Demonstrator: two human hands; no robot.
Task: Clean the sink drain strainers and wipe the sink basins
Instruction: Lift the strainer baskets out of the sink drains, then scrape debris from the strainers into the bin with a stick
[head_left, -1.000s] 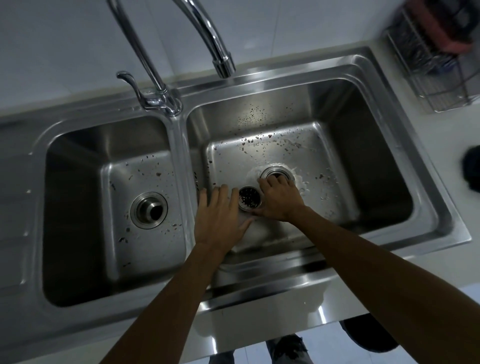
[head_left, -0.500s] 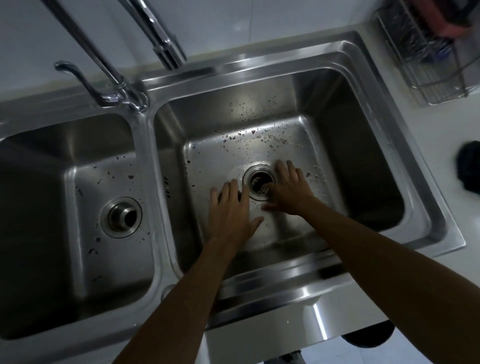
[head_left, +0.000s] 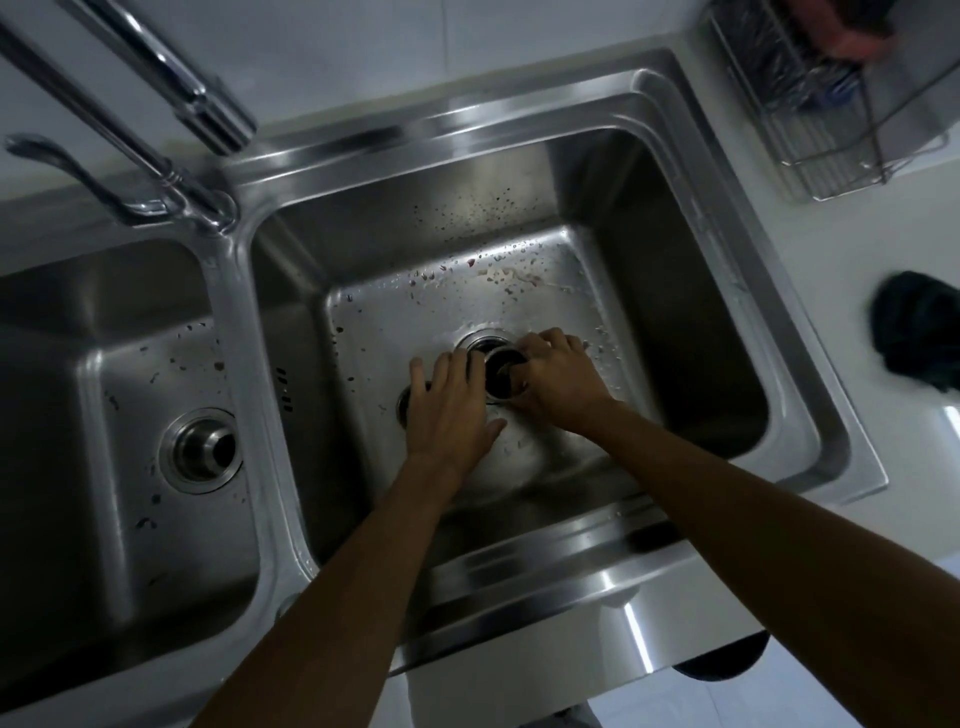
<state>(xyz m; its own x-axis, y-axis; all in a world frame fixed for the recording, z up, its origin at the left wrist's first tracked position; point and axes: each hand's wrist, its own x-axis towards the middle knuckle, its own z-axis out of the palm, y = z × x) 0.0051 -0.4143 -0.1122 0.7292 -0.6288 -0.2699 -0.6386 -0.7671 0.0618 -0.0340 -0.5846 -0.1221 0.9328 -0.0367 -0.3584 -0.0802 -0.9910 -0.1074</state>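
In the right basin (head_left: 665, 291) of a steel double sink, my right hand (head_left: 563, 387) is shut on a dark strainer basket (head_left: 501, 371). It holds the basket at the near edge of the open drain (head_left: 480, 340). My left hand (head_left: 447, 415) lies flat on the basin floor just left of it, fingers apart. It partly covers a round metal piece (head_left: 402, 405). Dark specks and water drops dot the basin floor and back wall. The left basin (head_left: 104, 322) is also speckled, and its strainer (head_left: 201, 449) sits in its drain.
The faucet spout (head_left: 208, 111) and its lever (head_left: 52, 161) reach over the divider at the upper left. A wire rack (head_left: 831, 130) stands on the counter at the upper right. A dark cloth (head_left: 919, 338) lies on the counter to the right of the sink.
The view has shifted right and closer to the right basin. My right hand moved from the basin floor onto the drain and closed on the strainer basket. My left hand stayed flat beside it.
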